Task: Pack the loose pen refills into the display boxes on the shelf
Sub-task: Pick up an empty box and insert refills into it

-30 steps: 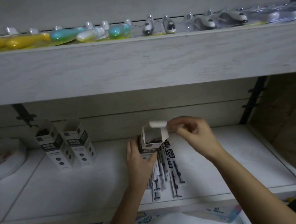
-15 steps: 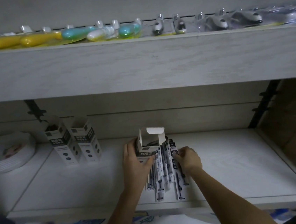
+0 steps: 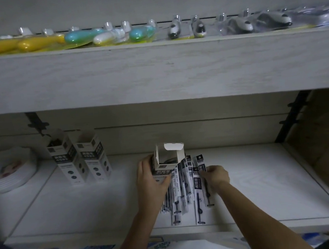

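Under the wide top shelf (image 3: pixel 154 72), the low shelf (image 3: pixel 267 184) holds white plates (image 3: pixel 8 173) far left, two upright boxes (image 3: pixel 66 159) near them, then an open box (image 3: pixel 168 160) with the left hand (image 3: pixel 151 184) curled round it, right beside the loose refills (image 3: pixel 183 185), where the right hand (image 3: pixel 215 175) pinches one.

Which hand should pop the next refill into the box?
Right. The right hand grips a refill beside the open box; the left hand holds that box.

stacked white plates (image 3: pixel 8 171), packaged toys (image 3: pixel 109 35)
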Available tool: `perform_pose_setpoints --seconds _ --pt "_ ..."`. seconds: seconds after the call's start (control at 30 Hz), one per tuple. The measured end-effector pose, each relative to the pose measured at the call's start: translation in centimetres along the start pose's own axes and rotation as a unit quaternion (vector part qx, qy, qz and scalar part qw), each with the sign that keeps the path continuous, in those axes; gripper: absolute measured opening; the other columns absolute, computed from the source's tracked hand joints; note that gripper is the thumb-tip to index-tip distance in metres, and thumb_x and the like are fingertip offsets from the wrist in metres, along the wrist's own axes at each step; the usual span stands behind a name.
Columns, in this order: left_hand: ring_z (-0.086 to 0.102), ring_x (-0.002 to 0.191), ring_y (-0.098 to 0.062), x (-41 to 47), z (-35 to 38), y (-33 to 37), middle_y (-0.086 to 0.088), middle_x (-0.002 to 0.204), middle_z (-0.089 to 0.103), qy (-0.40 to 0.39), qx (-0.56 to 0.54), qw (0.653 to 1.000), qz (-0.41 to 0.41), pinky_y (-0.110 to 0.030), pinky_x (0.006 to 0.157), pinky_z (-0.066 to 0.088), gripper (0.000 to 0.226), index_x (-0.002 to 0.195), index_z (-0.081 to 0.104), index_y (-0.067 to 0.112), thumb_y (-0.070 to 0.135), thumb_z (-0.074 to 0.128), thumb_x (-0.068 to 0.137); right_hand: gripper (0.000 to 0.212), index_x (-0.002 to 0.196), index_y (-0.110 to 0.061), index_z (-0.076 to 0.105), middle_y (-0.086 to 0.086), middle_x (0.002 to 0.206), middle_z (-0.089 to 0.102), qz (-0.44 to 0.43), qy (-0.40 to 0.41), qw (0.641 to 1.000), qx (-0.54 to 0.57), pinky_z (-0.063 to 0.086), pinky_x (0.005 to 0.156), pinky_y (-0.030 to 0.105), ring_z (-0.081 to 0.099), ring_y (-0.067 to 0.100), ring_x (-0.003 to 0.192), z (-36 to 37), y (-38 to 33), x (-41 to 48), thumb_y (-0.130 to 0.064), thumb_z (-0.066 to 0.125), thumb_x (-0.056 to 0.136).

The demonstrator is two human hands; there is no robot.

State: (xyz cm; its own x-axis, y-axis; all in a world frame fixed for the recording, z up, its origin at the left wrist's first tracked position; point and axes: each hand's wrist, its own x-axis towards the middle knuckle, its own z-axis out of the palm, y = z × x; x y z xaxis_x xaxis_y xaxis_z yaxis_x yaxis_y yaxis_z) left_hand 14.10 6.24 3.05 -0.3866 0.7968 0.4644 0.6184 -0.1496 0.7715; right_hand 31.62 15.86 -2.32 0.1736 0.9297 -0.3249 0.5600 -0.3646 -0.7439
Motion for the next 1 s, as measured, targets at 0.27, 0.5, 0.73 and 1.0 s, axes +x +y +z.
perform_pose_setpoints --seconds 0.27,0.5,0.73,1.0 --pt "0.050 0.091 -0.013 0.3 1.0 -0.4 0.000 0.104 0.048 -0.007 -0.002 1.000 0.002 -0.025 0.083 0.046 0.059 0.114 0.052 0.007 0.011 0.082 0.063 0.014 0.090 -0.001 0.066 0.012 0.077 0.061 -0.131 -0.027 0.973 0.189 0.042 0.059 0.019 0.052 0.017 0.067 -6.3 -0.8 -3.8 -0.014 0.067 0.083" --pt "0.047 0.094 -0.008 0.4 1.6 -0.1 0.000 0.110 0.049 -0.024 -0.015 1.000 -0.011 -0.024 0.088 0.046 0.064 0.117 0.051 0.007 0.014 0.083 0.062 0.007 0.081 -0.007 0.065 0.003 0.067 0.068 -0.327 -0.067 0.873 0.356 0.052 0.061 0.015 0.062 0.009 0.061 -11.8 -6.1 -12.9 -0.003 0.065 0.076" --pt "0.049 0.091 -0.009 0.3 1.9 -0.1 -0.001 0.106 0.050 -0.023 -0.010 1.000 -0.002 -0.021 0.080 0.042 0.058 0.114 0.052 0.009 0.016 0.082 0.065 0.010 0.085 -0.014 0.068 -0.016 0.079 0.070 -0.515 0.124 0.823 0.207 0.052 0.071 0.015 0.067 0.004 0.073 -11.1 -8.3 -14.5 -0.017 0.074 0.077" --pt "0.047 0.086 -0.008 0.2 2.0 0.2 0.002 0.101 0.048 -0.022 -0.013 1.000 -0.002 -0.013 0.075 0.036 0.053 0.109 0.053 0.009 0.012 0.081 0.064 0.009 0.084 -0.006 0.071 -0.002 0.081 0.072 -0.575 0.136 0.797 0.126 0.055 0.071 0.024 0.067 0.008 0.074 -8.8 -9.0 -12.9 0.000 0.071 0.077"
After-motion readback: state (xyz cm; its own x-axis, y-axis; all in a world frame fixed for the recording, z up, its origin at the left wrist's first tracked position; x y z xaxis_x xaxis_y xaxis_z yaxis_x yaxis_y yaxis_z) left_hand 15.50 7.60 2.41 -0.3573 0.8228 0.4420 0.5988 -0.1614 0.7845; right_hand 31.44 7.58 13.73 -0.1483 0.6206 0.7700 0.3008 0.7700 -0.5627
